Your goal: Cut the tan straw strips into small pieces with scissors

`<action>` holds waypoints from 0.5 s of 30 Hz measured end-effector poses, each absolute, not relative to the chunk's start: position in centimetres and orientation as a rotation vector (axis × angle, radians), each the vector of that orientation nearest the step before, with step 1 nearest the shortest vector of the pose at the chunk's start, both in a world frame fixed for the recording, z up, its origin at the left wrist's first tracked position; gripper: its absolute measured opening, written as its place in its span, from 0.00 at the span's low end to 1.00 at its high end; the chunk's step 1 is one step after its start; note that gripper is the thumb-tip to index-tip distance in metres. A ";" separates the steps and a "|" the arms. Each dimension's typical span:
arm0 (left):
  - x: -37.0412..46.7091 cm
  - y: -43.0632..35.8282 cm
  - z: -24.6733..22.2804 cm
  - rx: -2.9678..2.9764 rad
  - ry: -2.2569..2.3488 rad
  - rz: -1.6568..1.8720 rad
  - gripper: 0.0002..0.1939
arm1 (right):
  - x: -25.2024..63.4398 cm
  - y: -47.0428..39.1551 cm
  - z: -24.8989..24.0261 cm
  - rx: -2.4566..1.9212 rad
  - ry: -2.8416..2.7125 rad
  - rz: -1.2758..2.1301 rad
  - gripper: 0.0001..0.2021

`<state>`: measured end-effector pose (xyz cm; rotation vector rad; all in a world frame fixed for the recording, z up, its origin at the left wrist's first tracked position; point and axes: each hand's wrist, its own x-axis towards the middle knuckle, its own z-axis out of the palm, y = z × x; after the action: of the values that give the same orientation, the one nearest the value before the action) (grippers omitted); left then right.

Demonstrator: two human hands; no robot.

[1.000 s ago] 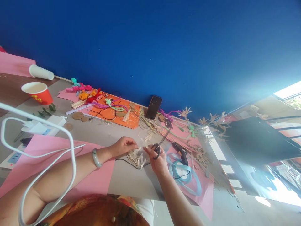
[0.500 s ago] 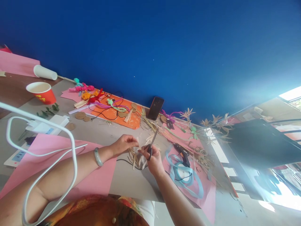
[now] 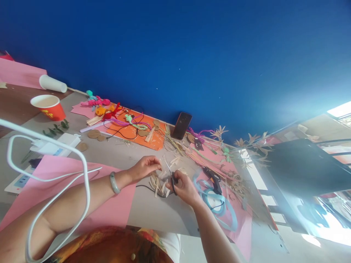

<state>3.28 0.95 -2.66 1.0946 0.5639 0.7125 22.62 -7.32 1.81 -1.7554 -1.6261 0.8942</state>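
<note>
In the middle of the table my right hand [image 3: 183,186] is closed around the black handles of a pair of scissors [image 3: 172,178]. Their blades point up and to the left, close to my left fingertips. My left hand [image 3: 146,166] is pinched; a small pale piece seems to be at its fingertips, too faint to name. Dry straw-like strips [image 3: 155,184] lie in a loose heap just below and between the hands. More pale husk scraps [image 3: 175,159] are scattered beyond the scissors.
A blue ribbon roll [image 3: 215,201] and a black glue gun [image 3: 212,178] lie at right on pink paper. A phone [image 3: 181,125] leans against the blue wall. At left stand a red paper cup [image 3: 51,108] and a looping white cable [image 3: 85,175]. Pink paper [image 3: 104,204] lies under my left forearm.
The scissors have turned from pointing up and right to pointing up and left, toward my left fingers. My right hand has shifted slightly right; my left hand is almost unmoved.
</note>
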 end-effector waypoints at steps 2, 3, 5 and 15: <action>3.3 0.9 -2.6 1.148 0.557 0.731 0.13 | 22.8 -7.6 2.0 -1.808 -1.677 0.882 0.15; 3.2 1.0 -2.5 1.173 0.558 0.742 0.12 | 22.8 -7.7 2.0 -1.825 -1.694 0.887 0.15; 3.2 1.0 -2.4 1.206 0.565 0.756 0.11 | 22.7 -7.9 1.9 -1.847 -1.724 0.903 0.15; 3.4 1.0 -3.1 1.178 0.557 0.739 0.10 | 22.5 -7.9 1.8 -1.825 -1.682 1.030 0.18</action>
<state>3.40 1.03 -3.06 1.1783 0.5568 0.7394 22.48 -7.92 1.85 -1.8246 -1.6816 1.0299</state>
